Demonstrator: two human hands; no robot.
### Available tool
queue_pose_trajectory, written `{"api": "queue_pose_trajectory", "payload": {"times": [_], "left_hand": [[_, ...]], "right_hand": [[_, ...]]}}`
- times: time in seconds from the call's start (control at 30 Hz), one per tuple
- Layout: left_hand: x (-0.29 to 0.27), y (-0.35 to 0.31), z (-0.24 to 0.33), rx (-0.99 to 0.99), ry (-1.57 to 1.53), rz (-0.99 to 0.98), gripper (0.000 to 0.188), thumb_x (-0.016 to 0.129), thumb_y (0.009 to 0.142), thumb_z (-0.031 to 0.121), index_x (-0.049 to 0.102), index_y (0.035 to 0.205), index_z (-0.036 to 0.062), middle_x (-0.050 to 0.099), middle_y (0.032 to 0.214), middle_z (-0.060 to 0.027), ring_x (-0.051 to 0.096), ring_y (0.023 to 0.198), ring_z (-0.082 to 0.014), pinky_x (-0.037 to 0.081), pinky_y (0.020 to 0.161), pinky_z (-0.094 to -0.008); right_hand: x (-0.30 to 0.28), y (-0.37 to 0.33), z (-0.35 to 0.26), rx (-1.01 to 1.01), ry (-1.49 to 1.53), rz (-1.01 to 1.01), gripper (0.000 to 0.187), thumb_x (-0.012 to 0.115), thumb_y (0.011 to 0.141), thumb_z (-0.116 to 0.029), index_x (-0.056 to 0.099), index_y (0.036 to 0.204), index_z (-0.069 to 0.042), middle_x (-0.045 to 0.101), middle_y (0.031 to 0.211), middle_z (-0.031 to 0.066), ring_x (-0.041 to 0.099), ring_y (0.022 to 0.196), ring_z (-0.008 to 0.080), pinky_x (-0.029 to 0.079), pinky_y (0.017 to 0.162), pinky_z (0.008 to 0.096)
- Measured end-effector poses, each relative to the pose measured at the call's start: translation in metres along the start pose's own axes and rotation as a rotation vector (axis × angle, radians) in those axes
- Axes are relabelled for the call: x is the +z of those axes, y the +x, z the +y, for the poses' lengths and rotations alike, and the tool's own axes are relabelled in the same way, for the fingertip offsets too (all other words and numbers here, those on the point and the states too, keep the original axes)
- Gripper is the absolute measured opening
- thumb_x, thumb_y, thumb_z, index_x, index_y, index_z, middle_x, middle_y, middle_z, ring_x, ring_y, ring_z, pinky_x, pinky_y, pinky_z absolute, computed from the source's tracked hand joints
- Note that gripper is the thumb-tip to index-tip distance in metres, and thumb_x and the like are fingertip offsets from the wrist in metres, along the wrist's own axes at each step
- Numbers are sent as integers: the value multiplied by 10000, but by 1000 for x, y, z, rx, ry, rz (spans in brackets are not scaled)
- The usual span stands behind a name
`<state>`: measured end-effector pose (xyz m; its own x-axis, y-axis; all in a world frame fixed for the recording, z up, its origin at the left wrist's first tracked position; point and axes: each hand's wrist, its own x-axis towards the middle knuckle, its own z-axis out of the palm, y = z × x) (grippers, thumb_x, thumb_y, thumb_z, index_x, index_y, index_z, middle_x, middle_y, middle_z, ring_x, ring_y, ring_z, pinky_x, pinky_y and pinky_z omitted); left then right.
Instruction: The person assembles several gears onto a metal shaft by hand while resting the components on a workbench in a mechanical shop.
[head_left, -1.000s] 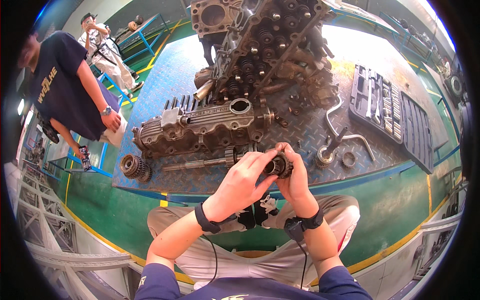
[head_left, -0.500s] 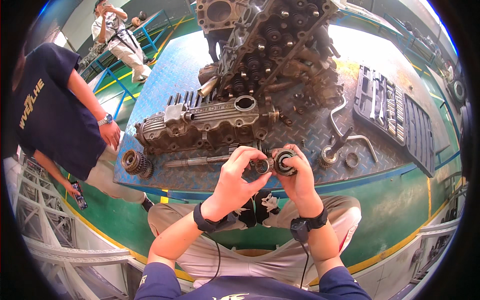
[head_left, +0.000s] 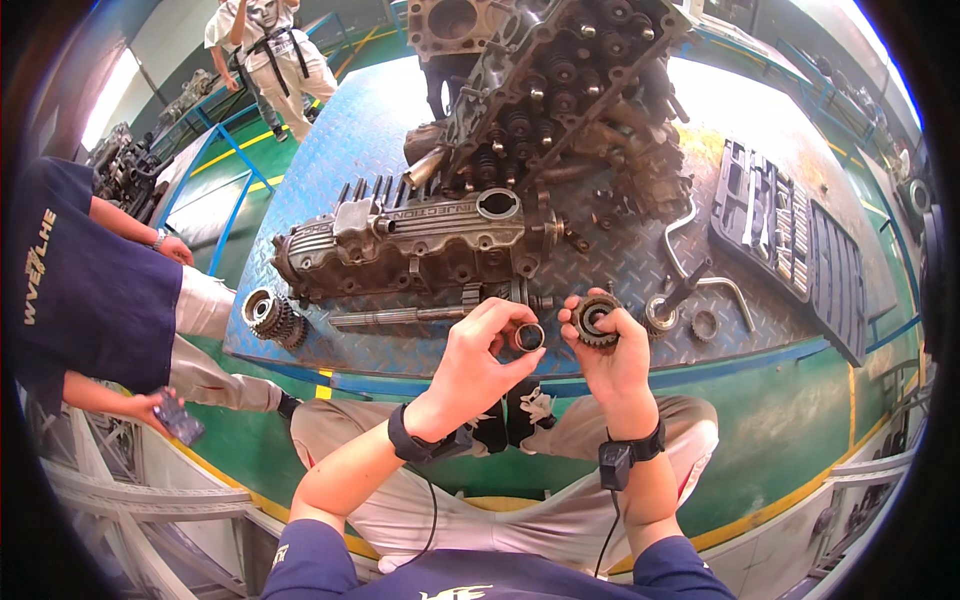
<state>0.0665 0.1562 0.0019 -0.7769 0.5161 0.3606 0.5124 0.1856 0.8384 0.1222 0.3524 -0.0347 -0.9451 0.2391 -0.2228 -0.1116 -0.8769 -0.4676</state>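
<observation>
I observe a black tool case holding shiny metal sockets on the tread-plate tabletop. At the tabletop's near edge, my left hand pinches a smooth metal ring; my right hand clamps a toothed gear, apart from the ring.

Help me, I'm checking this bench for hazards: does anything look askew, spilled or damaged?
No spill or clear breakage stands out. One untidy spot: small loose parts lie scattered right of the valve cover on the tabletop, uncontained, while the tools sit in their case. The held ring and gear show no clear damage.
</observation>
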Motion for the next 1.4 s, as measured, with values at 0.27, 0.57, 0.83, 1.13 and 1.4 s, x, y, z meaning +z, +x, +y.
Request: {"api": "queue_pose_trajectory", "payload": {"times": [0.27,0.57,0.83,1.13,1.4], "left_hand": [[3,0,9,-102,-22,44,367,884,788,27,692,1100,42,709,920,-15,638,773,-67,465,626,-240],[4,-2,1,81,141,43,414,911,750,1,748,1129,27,703,999,-83,657,767,-152,531,665,-293],[8,-5,-7,178,196,8,443,896,809,51,755,1226,-3,720,1097,-145,733,853,-239,609,764,-345],[4,-8,-2,199,120,12,395,903,821,52,722,1169,6,716,1090,-120,726,857,-208,606,758,-337],[4,-1,5,220,36,30,382,903,815,20,752,1166,15,735,1130,-125,731,847,-188,607,710,-313]], "right_hand": [[34,-19,-1,-47,-158,56,326,487,864,21,629,1153,70,699,1224,228,726,1062,318,610,872,404],[8,-12,-1,3,-280,-76,363,550,915,32,667,1255,81,715,1072,116,697,958,189,575,892,338],[3,-17,5,-20,-236,-90,354,558,916,54,615,1262,11,695,1061,91,702,937,178,596,831,313],[0,-10,9,9,-161,-83,348,537,897,24,621,1234,6,675,1073,88,686,972,203,577,885,349],[-2,-11,2,79,32,-173,326,525,870,-128,627,1164,-33,674,1106,110,669,1045,267,554,948,430]]}}
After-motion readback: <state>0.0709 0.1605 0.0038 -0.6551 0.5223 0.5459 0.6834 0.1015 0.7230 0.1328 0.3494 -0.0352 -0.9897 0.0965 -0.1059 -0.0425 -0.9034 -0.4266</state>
